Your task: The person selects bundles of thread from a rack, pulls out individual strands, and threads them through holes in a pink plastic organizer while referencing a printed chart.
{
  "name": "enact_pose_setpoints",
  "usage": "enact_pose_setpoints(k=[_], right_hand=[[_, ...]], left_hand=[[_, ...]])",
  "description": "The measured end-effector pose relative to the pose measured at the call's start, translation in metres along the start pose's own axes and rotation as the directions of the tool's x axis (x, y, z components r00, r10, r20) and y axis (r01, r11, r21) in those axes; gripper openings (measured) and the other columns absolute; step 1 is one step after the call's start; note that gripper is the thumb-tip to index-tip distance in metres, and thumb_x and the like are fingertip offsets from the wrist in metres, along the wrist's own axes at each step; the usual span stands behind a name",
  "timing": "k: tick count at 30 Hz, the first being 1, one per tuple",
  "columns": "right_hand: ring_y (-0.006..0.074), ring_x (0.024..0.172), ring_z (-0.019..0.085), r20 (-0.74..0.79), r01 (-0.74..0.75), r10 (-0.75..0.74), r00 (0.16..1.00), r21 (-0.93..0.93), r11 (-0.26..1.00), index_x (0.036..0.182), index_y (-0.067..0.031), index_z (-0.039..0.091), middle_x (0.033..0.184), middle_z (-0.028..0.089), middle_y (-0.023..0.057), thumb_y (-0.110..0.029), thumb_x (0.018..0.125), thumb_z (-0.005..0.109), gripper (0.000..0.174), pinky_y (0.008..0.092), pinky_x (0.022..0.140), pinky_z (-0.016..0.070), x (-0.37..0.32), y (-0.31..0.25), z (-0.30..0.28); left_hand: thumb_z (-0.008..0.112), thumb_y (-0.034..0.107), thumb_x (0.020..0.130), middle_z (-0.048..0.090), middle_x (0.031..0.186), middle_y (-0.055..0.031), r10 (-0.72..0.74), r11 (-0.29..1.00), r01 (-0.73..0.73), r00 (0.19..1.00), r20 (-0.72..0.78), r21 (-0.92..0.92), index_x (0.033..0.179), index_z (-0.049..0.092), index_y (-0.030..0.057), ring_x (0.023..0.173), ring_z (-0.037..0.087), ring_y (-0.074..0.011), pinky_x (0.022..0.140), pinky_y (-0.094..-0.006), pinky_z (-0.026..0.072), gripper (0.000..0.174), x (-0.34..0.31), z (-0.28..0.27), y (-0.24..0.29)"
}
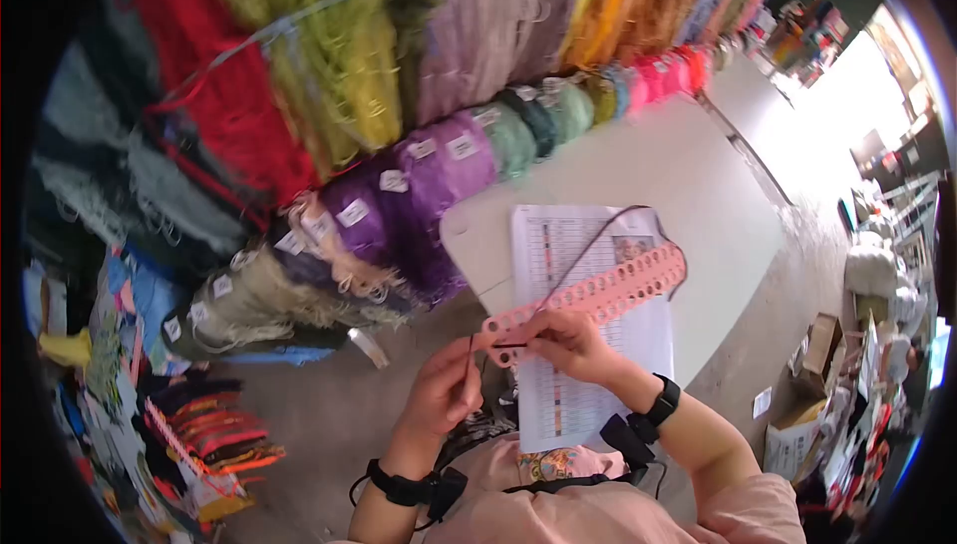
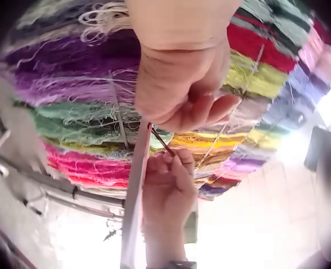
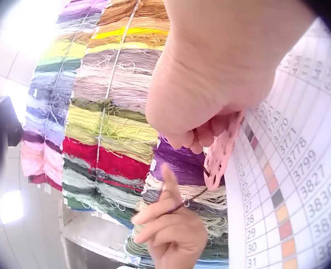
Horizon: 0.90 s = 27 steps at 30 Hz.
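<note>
A long pink card (image 1: 638, 283) with rows of holes lies slanted over printed sheets (image 1: 543, 404). My right hand (image 1: 573, 347) grips its near part, fingers curled around the edge, beside a short dark strand at the end holes. At that end, my left hand (image 1: 442, 386) holds a dark thread (image 3: 196, 197), which crosses its fingers in the right wrist view. Another length of dark thread (image 1: 588, 245) loops over the far end of the card. In the left wrist view the card (image 2: 135, 196) shows edge-on between the hands; the left fingertips are partly hidden there.
The pale table (image 1: 723, 175) extends beyond the sheets. Hanging skeins (image 1: 359, 75) in many colours fill the back, with labelled purple bundles (image 1: 454, 150) along the table's edge. Colourful thread piles (image 1: 214, 424) lie at lower left. An open cardboard box (image 1: 819, 350) stands at right.
</note>
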State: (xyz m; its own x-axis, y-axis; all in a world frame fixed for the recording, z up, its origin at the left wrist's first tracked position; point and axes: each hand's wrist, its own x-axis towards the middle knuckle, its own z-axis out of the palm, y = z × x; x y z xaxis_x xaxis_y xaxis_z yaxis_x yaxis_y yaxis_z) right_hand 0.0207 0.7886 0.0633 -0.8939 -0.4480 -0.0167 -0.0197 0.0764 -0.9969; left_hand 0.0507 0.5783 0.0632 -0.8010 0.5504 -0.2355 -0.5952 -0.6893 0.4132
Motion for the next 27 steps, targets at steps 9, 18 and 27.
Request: enact_pose_setpoints(k=[9,18,27], right_hand=[[0.0293,0.083,0.051,0.115,0.283,-0.259,0.959,-0.353,0.892,0.096,-0.0036,0.051,0.086,0.051,0.0111,-0.003,0.065,0.057,0.031,0.0363,0.071,0.0423,0.008,-0.003,0.003],[0.0286,0.089,0.049,0.181,0.328,-0.275,0.944,-0.450,0.831,0.100,-0.0037,0.051,0.092,0.049,0.0117,-0.005,0.065,0.059,0.036,0.0360,0.075,0.0408,0.006,-0.002,0.005],[0.0277,0.105,0.043,0.213,0.349,-0.277,0.937,-0.634,0.690,0.105,-0.0053,0.050,0.109,0.047,0.0118,-0.006,0.062,0.062,0.045,0.0382,0.088,0.0341,-0.011,-0.019,-0.042]], left_hand=[[0.051,0.023,0.083,0.048,0.058,-0.0008,0.242,0.873,0.057,0.813,-0.530,0.485,0.069,0.047,0.0109,0.040,0.046,-0.0093,0.035,-0.0198,0.0391,0.019,-0.120,-0.075,0.076],[0.048,0.014,0.082,0.056,0.068,-0.0098,0.446,0.584,0.632,0.275,-0.852,0.510,0.098,0.047,0.0012,0.053,0.059,-0.0178,0.043,-0.0210,0.0437,0.021,-0.248,-0.210,0.063],[0.055,0.008,0.079,0.063,0.077,-0.0119,0.346,-0.005,0.193,0.921,-0.179,0.981,0.095,0.055,0.0000,0.064,0.063,-0.0146,0.055,-0.0246,0.0478,0.018,-0.051,0.003,0.063]])
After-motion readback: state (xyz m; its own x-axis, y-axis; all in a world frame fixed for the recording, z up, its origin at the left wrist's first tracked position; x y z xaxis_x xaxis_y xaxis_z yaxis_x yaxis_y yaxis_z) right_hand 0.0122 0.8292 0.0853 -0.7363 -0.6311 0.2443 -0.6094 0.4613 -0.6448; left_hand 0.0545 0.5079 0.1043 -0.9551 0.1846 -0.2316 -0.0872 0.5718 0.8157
